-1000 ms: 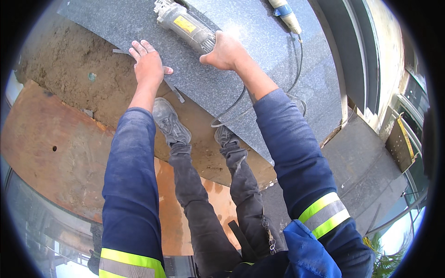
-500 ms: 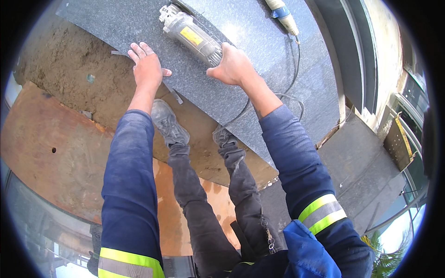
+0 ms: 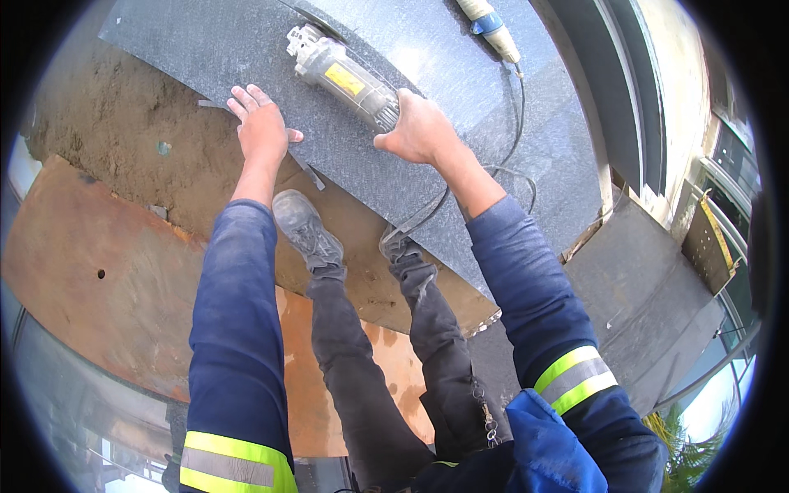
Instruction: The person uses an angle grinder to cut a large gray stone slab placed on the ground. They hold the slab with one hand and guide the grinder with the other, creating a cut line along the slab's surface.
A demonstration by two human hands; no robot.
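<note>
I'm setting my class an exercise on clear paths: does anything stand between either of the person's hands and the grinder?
Nothing visible does. The right hand grips the rear end of the grinder; between the left hand and the grinder, only the surface of the speckled grey slab shows.

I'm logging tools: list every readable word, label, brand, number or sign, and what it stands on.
Nothing can be read.
Yellow label on the grinder: any print is too small and blurred.
No other lettering can be made out.
</note>
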